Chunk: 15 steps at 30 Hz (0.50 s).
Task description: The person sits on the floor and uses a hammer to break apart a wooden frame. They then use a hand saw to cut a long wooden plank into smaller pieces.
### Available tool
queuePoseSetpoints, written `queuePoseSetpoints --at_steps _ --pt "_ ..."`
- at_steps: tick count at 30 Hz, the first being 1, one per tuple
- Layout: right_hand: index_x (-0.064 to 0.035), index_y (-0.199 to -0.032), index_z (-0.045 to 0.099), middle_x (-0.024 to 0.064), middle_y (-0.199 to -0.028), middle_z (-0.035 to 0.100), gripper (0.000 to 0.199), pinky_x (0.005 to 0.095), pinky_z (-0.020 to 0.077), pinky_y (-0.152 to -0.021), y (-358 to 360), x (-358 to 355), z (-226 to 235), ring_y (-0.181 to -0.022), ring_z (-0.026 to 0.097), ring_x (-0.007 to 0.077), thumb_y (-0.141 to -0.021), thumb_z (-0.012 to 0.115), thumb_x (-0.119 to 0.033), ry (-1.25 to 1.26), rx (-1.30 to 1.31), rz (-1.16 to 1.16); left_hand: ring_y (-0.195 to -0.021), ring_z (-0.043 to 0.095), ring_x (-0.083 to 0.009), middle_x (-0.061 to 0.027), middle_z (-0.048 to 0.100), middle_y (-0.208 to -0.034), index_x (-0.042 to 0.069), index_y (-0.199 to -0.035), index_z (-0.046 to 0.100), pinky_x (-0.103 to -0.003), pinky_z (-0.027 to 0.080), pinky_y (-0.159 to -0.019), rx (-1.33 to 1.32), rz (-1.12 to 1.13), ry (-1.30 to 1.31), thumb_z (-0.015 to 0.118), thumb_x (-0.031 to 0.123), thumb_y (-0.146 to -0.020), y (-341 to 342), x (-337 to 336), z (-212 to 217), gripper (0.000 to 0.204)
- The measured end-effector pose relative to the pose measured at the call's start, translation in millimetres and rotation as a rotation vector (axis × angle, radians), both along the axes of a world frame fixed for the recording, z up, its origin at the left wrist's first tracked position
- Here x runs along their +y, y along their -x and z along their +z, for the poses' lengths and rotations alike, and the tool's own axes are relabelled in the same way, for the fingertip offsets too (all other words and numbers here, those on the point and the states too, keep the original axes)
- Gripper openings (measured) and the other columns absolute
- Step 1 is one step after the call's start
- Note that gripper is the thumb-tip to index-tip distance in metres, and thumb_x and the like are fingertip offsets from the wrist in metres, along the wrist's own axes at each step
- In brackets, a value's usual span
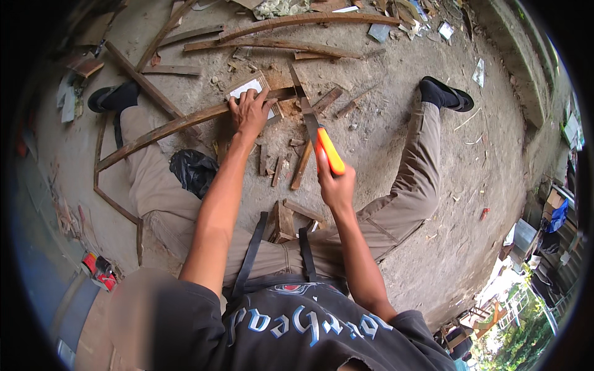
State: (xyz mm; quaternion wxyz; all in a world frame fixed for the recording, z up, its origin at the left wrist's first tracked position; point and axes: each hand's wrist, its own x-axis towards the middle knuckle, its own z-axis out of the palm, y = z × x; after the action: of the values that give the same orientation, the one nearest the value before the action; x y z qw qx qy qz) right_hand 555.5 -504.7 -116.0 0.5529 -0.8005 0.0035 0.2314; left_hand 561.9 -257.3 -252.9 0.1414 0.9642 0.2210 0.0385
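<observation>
A long, narrow wooden strip (pixel 170 128) runs from beside my left shin up to the middle of the floor. My left hand (pixel 250 112) grips it near its far end, fingers curled over the wood, and holds it down on a block with a white face (pixel 249 87). In my right hand (pixel 338 184) is the orange and yellow handle of a handsaw (pixel 307 111). The saw's blade points away from me and lies against the strip's far end, just right of my left hand. Whether its teeth are in a cut cannot be made out.
Several wood offcuts (pixel 302 166) lie between my legs, with a black plastic bag (pixel 193 171) beside my left thigh. Long wooden strips (pixel 275 43) are spread farther out. A concrete ledge (pixel 507 52) borders the floor on the right. A red-and-black object (pixel 99 270) sits at lower left.
</observation>
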Motion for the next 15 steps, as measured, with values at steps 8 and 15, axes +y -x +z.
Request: queuePoseSetpoints --at_steps 8,15 --pt "0.0015 -0.074 0.062 -0.0046 -0.059 0.051 0.028 0.0241 0.0364 -0.049 65 -65 29 -0.055 0.045 0.0034 -0.095 0.061 -0.017 -0.04 0.067 -0.043 -0.105 0.054 -0.0258 -0.008 0.06 -0.108 0.019 -0.122 0.065 -0.052 0.027 -0.099 -0.021 0.017 -0.043 0.056 0.046 -0.092 6 5 -5 0.042" --pt "0.0029 -0.071 0.056 -0.0021 -0.056 0.042 0.038 0.0281 0.0327 -0.048 -11 -2 -18 -0.055 0.038 0.0067 -0.094 0.063 -0.025 -0.021 -0.027 0.003 -0.103 0.052 -0.0252 -0.0074 0.058 -0.105 0.019 -0.125 0.063 -0.05 0.027 -0.098 -0.056 -0.002 -0.037 0.058 0.044 -0.092 0 -10 -2 0.041"
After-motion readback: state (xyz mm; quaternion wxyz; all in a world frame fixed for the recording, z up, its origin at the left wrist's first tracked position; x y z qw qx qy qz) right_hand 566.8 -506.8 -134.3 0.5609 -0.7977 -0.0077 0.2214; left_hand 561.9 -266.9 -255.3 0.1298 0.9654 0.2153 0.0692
